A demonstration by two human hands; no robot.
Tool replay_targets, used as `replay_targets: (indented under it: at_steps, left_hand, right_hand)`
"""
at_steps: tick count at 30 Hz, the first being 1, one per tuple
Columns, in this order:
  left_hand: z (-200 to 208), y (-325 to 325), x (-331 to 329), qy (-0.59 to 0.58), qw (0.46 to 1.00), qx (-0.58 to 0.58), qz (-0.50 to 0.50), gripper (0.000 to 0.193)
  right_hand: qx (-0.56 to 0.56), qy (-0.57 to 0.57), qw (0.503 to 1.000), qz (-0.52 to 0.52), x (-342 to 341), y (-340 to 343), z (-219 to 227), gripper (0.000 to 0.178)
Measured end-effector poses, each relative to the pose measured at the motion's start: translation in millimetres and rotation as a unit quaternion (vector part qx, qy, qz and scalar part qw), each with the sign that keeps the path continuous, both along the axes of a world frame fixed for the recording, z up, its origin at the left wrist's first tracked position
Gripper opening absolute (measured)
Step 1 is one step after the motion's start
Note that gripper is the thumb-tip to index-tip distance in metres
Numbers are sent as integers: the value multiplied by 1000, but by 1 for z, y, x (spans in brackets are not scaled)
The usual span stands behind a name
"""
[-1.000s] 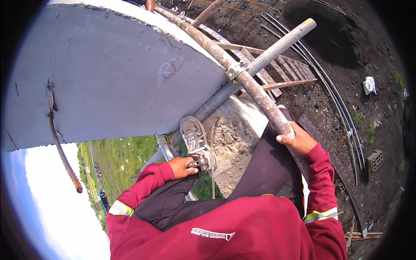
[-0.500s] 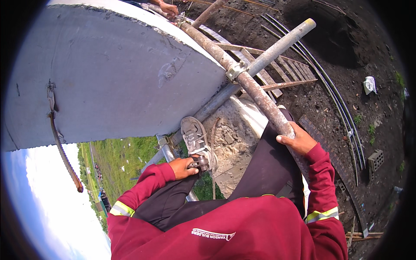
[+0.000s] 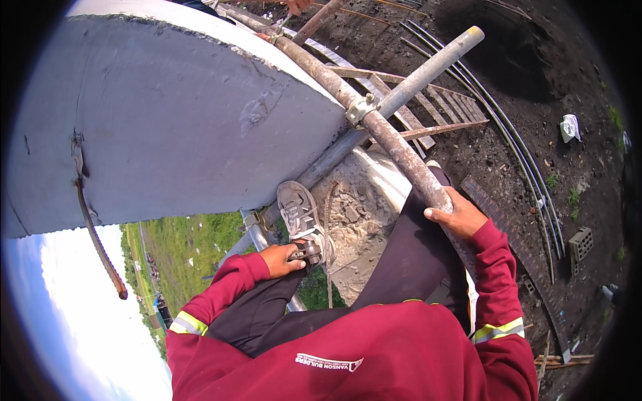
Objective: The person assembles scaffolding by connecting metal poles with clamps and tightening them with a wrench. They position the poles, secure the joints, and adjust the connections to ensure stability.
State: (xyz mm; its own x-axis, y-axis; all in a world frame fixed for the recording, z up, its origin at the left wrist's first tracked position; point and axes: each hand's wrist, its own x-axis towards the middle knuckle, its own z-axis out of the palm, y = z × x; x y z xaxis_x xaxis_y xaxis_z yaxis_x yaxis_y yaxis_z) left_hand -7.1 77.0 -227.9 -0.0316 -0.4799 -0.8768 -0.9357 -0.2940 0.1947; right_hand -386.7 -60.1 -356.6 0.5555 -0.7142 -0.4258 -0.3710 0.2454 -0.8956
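Note:
My left hand (image 3: pixel 281 260) is closed on a dark metal scaffold clamp (image 3: pixel 308 252), held just above my grey shoe (image 3: pixel 299 207). With fingers wrapped round it, my right hand (image 3: pixel 459 215) grips a rusty, mortar-stained scaffold pipe (image 3: pixel 404 152) that slants up and away to the left. A coupler (image 3: pixel 362 111) joins this pipe to a grey crossing pipe (image 3: pixel 435 67) with a yellowish end. Below my shoe, another coupler (image 3: pixel 251 218) sits on metal piping. The palm side of both hands is hidden.
A big grey concrete slab (image 3: pixel 174 120) fills the upper left, with a bent rebar (image 3: pixel 97 234) sticking out. Broken concrete (image 3: pixel 354 220) lies between my legs. Far below are a wooden ladder-like frame (image 3: pixel 428 110), long pipes (image 3: pixel 515 144) and a hollow block (image 3: pixel 580 245). Another person's hand (image 3: pixel 297 6) shows at the top.
The other person's hand at the top has shifted right and up. My view has moved very slightly; both my hands keep their hold.

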Motion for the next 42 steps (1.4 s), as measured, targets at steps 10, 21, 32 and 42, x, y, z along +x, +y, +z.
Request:
replay_targets:
  at_steps: [10, 21, 32, 42]
  left_hand:
    - [7, -5, -6, -21, 998, 50, 13, 54]
    - [-4, 2, 3, -5, 1000, 18, 19, 55]
    - [-10, 7, 11, -3, 999, 3, 53, 47]
    - [-11, 8, 12, -9, 998, 4, 55, 51]
  right_hand:
    - [-5, 178, 968, 176, 5, -46, 25, 74]
    - [101, -393, 906, -122, 133, -114, 74, 34]
    - [91, -201, 969, 112, 155, -57, -7, 29]
    - [96, -336, 931, -104, 76, -98, 9, 27]
